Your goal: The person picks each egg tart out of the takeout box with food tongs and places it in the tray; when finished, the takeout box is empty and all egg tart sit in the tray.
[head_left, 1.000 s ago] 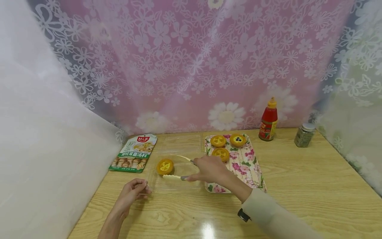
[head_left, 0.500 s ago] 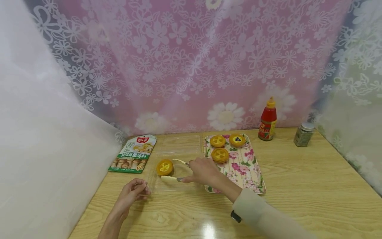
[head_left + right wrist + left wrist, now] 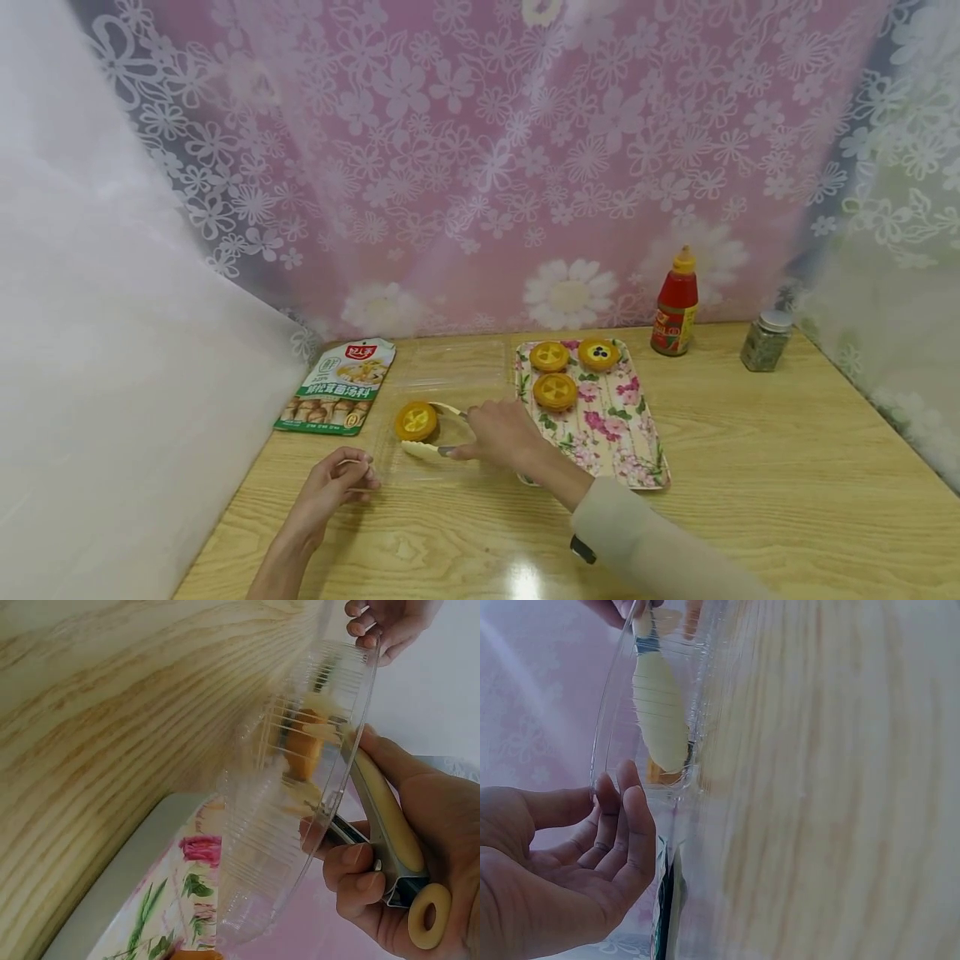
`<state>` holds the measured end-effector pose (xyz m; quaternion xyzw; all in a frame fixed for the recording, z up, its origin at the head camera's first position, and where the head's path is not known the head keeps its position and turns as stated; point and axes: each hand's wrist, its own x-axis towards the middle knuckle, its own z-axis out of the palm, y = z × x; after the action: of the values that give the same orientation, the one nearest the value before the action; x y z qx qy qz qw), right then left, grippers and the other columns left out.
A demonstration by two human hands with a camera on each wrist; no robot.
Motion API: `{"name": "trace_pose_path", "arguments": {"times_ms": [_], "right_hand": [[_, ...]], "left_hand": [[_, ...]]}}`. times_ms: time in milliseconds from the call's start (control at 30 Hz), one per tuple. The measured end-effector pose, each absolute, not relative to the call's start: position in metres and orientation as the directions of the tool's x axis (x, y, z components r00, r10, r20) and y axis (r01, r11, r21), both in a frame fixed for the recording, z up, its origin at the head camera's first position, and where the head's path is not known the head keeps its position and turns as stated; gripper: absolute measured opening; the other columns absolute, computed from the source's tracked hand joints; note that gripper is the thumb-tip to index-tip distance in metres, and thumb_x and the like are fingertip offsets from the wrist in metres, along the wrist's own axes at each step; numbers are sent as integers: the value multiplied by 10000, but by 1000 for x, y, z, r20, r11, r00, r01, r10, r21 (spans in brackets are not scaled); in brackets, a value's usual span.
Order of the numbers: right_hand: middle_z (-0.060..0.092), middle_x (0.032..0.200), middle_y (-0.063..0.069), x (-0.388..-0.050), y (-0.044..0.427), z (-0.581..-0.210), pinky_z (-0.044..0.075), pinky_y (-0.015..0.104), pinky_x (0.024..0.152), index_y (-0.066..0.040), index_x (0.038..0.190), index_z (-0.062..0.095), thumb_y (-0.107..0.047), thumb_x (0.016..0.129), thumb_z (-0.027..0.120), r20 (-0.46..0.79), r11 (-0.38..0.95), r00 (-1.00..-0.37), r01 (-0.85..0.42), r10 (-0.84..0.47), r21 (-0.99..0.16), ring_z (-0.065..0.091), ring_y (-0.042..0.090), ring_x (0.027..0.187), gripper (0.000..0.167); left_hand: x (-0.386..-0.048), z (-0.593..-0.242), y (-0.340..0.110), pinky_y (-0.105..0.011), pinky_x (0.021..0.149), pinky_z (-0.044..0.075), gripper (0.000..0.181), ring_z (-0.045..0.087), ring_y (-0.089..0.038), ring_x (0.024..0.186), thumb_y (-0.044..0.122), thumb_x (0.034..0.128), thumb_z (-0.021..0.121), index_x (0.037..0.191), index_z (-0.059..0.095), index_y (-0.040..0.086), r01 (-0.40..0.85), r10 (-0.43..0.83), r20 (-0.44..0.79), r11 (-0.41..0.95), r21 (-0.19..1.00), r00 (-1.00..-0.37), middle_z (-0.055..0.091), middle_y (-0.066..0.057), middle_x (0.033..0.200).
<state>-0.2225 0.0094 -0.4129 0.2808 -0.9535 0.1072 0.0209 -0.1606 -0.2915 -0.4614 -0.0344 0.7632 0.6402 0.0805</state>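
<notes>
An egg tart (image 3: pixel 416 422) lies at the left inside a clear plastic container (image 3: pixel 480 475), whose clear lid (image 3: pixel 450 363) is folded back behind it. My right hand (image 3: pixel 504 435) grips tongs (image 3: pixel 382 802) with cream-coloured tips. Their tips (image 3: pixel 422 451) stand apart, one on the near side of the tart and one on its far side. I cannot tell whether they touch it. At the container's front left corner, my left hand (image 3: pixel 333 487) pinches the rim between thumb and fingers (image 3: pixel 609 796). More tarts, one of them (image 3: pixel 599 353) dotted with dark berries, sit on a floral tray (image 3: pixel 622 454).
A green and white food pouch (image 3: pixel 337 387) lies left of the container. Towards the back right stand a red sauce bottle (image 3: pixel 677 304) with a yellow cap and a small glass jar (image 3: pixel 767 340). Curtains hang behind the wooden table (image 3: pixel 780 467).
My right hand has moved left with the tongs, bringing their spread tips from the tart's right side to either side of it. The left hand stays at the container's corner.
</notes>
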Motion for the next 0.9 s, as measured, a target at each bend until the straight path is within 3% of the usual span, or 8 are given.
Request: {"name": "trace_pose_path", "arguments": {"times_ms": [900], "right_hand": [[298,564,-71,-219,7,-422,190,223,430,-173,699,544,-570,940,715,175,803,-817,-574,-550,-160,232,75,490,495]], "left_hand": [[-162,-461,-289,-382,855,611,308,729,-239,977,147,1103,536,1299,534,-89,-181,4,-184,185,966,-983,702,-95,1024]]}}
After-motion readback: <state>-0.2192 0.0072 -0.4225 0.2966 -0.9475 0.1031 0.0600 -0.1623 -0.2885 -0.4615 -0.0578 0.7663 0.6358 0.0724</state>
